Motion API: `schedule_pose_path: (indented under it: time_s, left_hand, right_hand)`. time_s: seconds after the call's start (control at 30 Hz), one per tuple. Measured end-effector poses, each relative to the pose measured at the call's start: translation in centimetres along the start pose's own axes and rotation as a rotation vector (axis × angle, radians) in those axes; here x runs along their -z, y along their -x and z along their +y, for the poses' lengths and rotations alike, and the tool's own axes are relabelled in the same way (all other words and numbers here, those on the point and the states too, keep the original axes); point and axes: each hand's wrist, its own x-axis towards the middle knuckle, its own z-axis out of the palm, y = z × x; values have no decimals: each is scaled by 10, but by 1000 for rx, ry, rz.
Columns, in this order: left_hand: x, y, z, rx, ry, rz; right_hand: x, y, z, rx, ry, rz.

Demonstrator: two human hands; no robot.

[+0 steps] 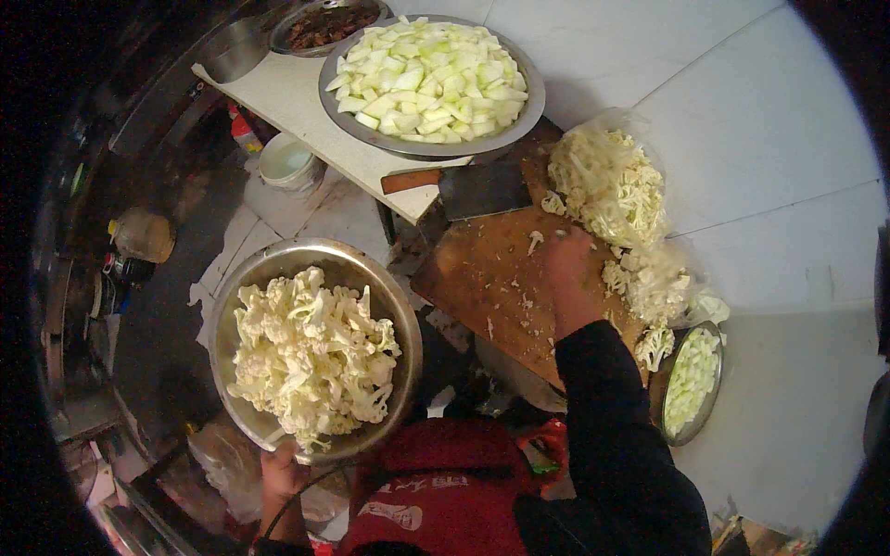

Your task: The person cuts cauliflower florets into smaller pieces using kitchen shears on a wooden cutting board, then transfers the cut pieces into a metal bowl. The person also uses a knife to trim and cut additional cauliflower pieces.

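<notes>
My left hand (284, 471) grips the near rim of a round steel bowl (410, 347) heaped with cauliflower florets (313, 354). My right hand (569, 254) is over a brown wooden cutting board (480, 278), by small cauliflower scraps; its fingers are blurred, so whether they hold a piece cannot be told. A cleaver (483, 189) with a wooden handle lies across the board's far edge. To the right of my right hand, a clear plastic bag (605, 181) holds more cauliflower, and loose florets (655, 347) lie along the board's right side.
A large steel bowl (537, 104) of sliced pale green vegetable stands on a light shelf board (299, 104). Behind it is a bowl of dark food (330, 28). A smaller dish of chopped pale green pieces (692, 379) stands at right against the tiled wall (765, 139). A white bucket (286, 163) sits below the shelf.
</notes>
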Motion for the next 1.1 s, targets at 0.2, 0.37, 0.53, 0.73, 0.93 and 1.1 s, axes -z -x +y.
schedule_pose_path:
  time_s: [0.2,0.37,0.53,0.73,0.93,1.1]
  left_hand:
    - [15,0,3,-353,-823,-146]
    - [-21,19,19,-285,-510,-310]
    - [-63,31,23,24,-345,46]
    - [-70,31,23,-20,-270,-6]
    - [-91,46,29,-11,-47,-54]
    - [-125,61,41,29,-245,22]
  right_hand:
    - [-33,-31,79,175,86,215]
    - [-48,-30,77,180,-132,127]
    - [-61,-32,44,489,209,-17]
    - [-47,-16,16,233,3,-61]
    - [75,15,-21,-253,-805,-217]
    - [157,107,-84,779,-1034,-264]
